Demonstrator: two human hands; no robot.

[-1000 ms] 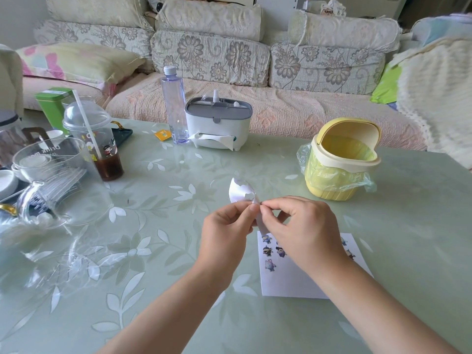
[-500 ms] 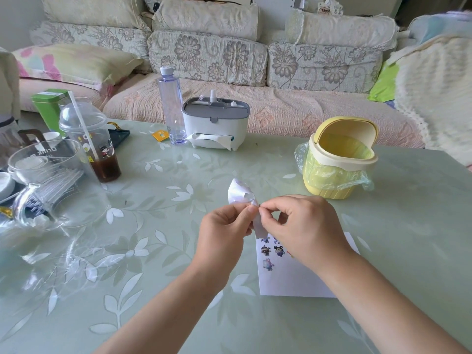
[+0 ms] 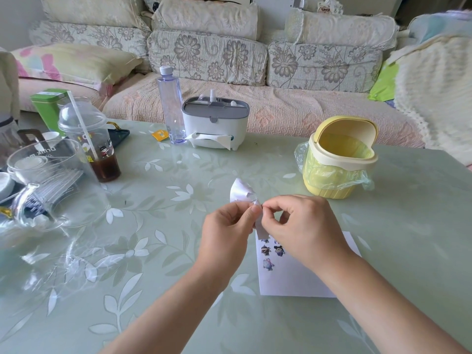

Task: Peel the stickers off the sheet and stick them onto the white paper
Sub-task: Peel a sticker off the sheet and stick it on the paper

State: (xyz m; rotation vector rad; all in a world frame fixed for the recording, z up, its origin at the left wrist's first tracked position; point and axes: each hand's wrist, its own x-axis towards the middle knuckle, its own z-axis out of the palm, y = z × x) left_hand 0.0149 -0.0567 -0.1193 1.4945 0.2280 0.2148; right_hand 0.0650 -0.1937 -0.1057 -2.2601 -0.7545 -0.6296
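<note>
- The sticker sheet (image 3: 242, 194), a curled and ragged white strip, is held up off the table (image 3: 153, 251), just above the far edge of the white paper (image 3: 293, 279), which lies flat beneath the right wrist.
- The left hand (image 3: 224, 233) pinches the sheet between thumb and forefinger, with its other fingers curled in.
- The right hand (image 3: 304, 226) meets it at the same spot, thumb and forefinger tips closed tight on the sheet's edge.
- Whether those right fingertips have caught a sticker's corner or only the backing is too small to tell.
- This looks like the start of a peel, with several stickers (image 3: 270, 251) already on the paper near its far left corner.
- A sharp pull could tear the sticker, or rip the thin backing where it is already ragged.
- A freed sticker may fold on itself or cling to a fingertip, since both hands crowd one small point.
- The paper lies loose on a smooth table with no hand on it, so pressing a sticker down could slide or lift it.
- Placing without a clear look could overlap the stickers already there, as the right hand covers much of the paper's far part.
</note>
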